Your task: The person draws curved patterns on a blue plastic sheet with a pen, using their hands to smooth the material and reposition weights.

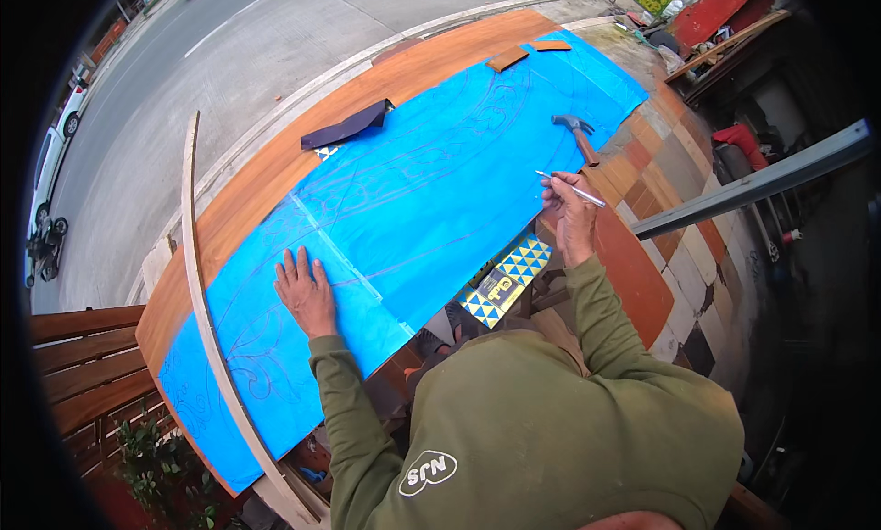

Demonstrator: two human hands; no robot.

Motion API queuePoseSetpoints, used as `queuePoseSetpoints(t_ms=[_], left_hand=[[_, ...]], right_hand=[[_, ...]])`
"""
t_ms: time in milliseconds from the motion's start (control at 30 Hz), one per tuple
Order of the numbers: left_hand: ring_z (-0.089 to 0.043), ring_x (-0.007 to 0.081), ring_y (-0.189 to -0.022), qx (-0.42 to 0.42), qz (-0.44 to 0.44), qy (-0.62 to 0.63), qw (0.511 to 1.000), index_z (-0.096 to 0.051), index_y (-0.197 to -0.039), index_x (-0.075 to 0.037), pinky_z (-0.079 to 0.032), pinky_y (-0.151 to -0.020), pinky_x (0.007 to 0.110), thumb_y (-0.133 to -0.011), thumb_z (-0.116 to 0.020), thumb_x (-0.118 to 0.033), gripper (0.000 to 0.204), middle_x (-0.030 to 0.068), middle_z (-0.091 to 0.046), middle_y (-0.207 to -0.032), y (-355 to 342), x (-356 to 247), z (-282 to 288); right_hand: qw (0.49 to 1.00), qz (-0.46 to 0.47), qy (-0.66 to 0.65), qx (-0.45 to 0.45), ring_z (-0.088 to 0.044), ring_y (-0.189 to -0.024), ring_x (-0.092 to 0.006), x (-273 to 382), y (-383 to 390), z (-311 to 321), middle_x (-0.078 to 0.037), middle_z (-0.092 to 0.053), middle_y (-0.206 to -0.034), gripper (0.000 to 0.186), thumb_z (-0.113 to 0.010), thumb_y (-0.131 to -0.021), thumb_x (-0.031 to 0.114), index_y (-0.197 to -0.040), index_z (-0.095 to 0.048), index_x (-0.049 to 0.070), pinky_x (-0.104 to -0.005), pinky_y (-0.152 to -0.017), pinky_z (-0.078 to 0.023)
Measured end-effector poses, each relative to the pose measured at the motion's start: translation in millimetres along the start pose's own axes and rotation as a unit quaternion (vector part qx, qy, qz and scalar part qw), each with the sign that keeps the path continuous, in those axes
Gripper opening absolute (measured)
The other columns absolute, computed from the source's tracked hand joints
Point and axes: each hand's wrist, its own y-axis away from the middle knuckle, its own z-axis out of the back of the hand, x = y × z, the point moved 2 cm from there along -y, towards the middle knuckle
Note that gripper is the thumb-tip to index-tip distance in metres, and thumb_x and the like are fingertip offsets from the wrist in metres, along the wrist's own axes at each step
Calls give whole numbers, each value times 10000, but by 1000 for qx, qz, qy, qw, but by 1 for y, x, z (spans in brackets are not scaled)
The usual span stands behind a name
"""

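My left hand lies flat on a large blue sheet, its fingers spread. The sheet carries scroll-like drawn lines and strips of clear tape, and covers most of a brown wooden board. Near the sheet's right edge, my right hand grips a slim silver pen; its tip points up and left, and I cannot tell whether it touches the sheet. Just beyond that hand rests a claw hammer with a wooden handle.
A long wooden strip crosses the sheet's left part. Along the far side lie a dark folded piece and two small wood blocks. A blue-and-yellow patterned carton sits by the near edge. A metal post slants at right; a road runs beyond.
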Motion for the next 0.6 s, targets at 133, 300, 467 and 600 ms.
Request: queuePoseSetpoints(t_ms=[133,300,467,600], left_hand=[[-357,418,-1611,15,4,-10,1000,-595,-1591,-161,-239,-1319,613,-1145,-545,-400,509,142,-460,-1724,0,2,0],[-367,430,-1604,10,-4,-18,1000,-604,-1580,-156,-253,-1310,623,-1145,-548,-414,509,145,-476,-1712,-5,5,0],[-516,425,-1475,-50,-14,-35,998,-708,-1442,-122,-396,-1228,580,-1112,-631,-382,428,198,-609,-1560,-35,-26,-7],[-590,408,-1382,-54,-115,136,983,-733,-1399,-116,-488,-1148,515,-1062,-718,-325,396,208,-662,-1462,-74,-126,-30]], right_hand=[[998,-14,56,32,-697,-816,-120,0,21,8,-129,-772,-1038,164,-726,-1038,136,-1129,-687,5,-265,-694,-571],[997,-27,43,52,-704,-817,-128,-11,4,-2,-134,-774,-1036,184,-735,-1035,143,-1136,-693,-5,-275,-692,-579],[992,-21,76,102,-722,-838,-155,-33,-33,-22,-145,-773,-1021,227,-757,-1036,167,-1148,-700,-21,-304,-694,-594],[986,-36,86,138,-719,-830,-156,-52,-62,-33,-144,-776,-1009,221,-750,-1040,170,-1142,-702,-20,-313,-684,-591]])
